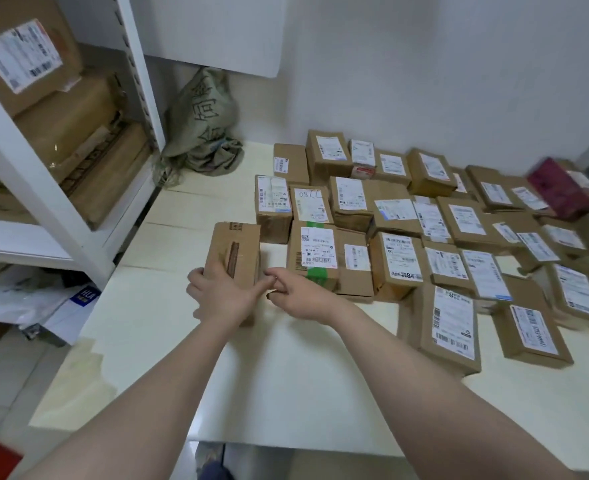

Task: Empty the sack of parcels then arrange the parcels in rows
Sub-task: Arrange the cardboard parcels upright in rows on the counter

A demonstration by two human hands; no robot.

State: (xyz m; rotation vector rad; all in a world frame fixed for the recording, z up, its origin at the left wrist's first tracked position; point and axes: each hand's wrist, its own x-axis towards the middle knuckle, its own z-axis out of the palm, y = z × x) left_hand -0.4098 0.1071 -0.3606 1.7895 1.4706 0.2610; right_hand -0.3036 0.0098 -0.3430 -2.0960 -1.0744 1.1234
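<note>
While gripped, cardboard parcel (233,258) stands boxy.

cream table (286,375) is packed with labelled cardboard parcels (407,237) in rows across the right, crumpled sack (203,133) slumped at the far left corner.

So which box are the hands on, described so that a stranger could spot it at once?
Start at the white table and its block of labelled parcels. At that block's left end, nearest the shelving rack, one cardboard box stands apart, with the left hand on it and the right hand beside it. Unlike its neighbours, it shows no white shipping label, only a brown tape strip.
</note>
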